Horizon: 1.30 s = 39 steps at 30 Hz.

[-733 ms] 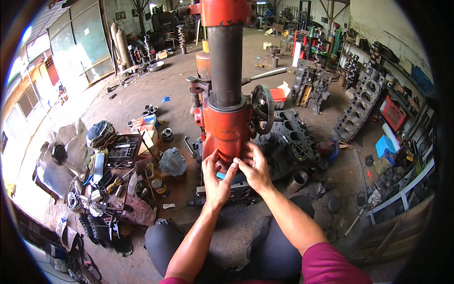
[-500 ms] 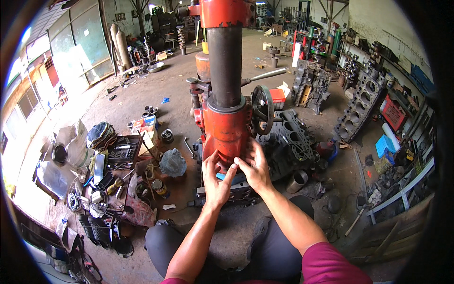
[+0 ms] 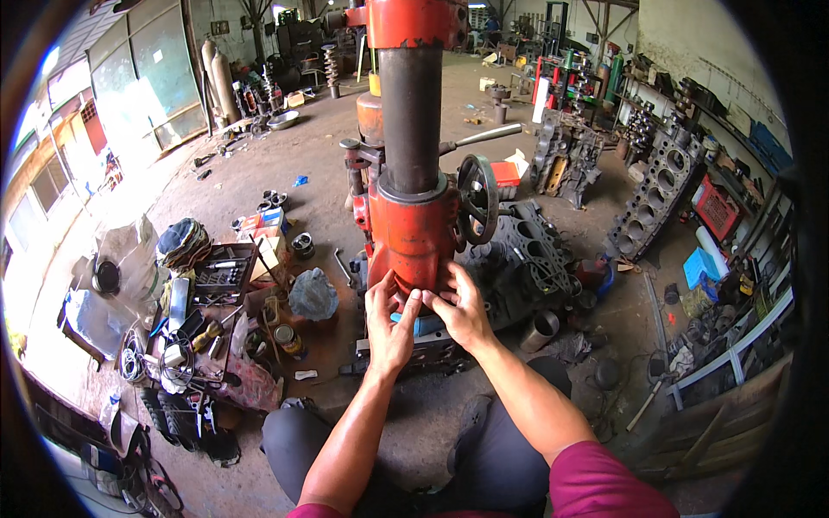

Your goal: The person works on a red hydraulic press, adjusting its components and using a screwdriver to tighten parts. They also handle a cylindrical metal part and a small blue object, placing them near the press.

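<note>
1. The red machine housing (image 3: 413, 229) stands upright straight in front of the person, at the foot of a dark column (image 3: 412, 121) and above a dark metal block (image 3: 439, 353); a blue piece (image 3: 427, 325) shows just under it.
2. It looks like thick cast metal, so it is probably heavy, stiff and hard to damage by finger pressure.
3. The smooth column could be slippery if oiled; its surface does not settle that.
4. For a firm hold, the rim of the handwheel (image 3: 490, 211) or the lever (image 3: 488, 135) seems best; the housing's rounded lower end suits cupped fingers.
5. The left hand (image 3: 390, 335) and right hand (image 3: 465, 312) flank that lower end, fingers bent, thumbs nearly meeting in front.
6. Whether they grip anything cannot be told, as the fingertips are partly hidden.
7. Both forearms slant inward and away from the person, palms facing each other.
</note>
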Tool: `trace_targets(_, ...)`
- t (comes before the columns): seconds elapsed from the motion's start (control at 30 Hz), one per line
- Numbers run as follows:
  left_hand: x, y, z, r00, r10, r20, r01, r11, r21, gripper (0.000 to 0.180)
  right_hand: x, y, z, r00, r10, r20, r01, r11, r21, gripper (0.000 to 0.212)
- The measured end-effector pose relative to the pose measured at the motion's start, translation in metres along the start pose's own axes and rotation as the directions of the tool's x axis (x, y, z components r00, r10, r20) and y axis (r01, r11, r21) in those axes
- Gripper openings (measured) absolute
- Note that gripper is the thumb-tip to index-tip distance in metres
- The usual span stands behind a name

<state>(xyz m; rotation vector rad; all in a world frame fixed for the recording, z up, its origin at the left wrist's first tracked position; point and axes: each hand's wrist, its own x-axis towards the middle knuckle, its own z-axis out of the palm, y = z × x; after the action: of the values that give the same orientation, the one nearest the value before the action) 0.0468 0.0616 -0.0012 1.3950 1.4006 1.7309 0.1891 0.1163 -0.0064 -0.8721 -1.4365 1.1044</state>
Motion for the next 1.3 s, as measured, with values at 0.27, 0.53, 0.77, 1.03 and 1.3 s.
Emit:
trace_targets(0.27, 0.002, -0.003, -0.003, 0.998, -0.053, 0.037, 0.056, 0.994, -0.089, 0.064, -0.001, -0.007, 0.005, 0.983, -0.132, -0.130, 0.141, 0.988, 0.064, 0.078)
trace_targets(0.53, 0.005, -0.006, -0.004, 0.994, -0.045, -0.096, 0.037, 0.995, -0.092, 0.064, -0.001, 0.003, 0.000, 1.000, -0.028, 0.014, 0.026, 0.995, 0.101, 0.082)
trace_targets(0.77, 0.007, -0.002, -0.004, 0.996, -0.036, 0.079, 0.052, 0.975, -0.216, 0.062, -0.001, 0.002, 0.001, 0.999, -0.048, 0.014, 0.047, 0.998, 0.048, 0.077)
trace_targets(1.03, 0.005, -0.005, -0.007, 0.996, -0.025, 0.082, 0.035, 0.991, -0.126, 0.065, -0.002, -0.012, 0.005, 0.978, -0.161, -0.131, 0.172, 0.982, 0.076, 0.076)
trace_targets(1.3, 0.005, -0.004, -0.008, 0.996, -0.029, 0.085, 0.041, 0.990, -0.138, 0.066, 0.000, -0.002, 0.001, 1.000, -0.023, 0.013, 0.022, 0.997, 0.076, 0.069)
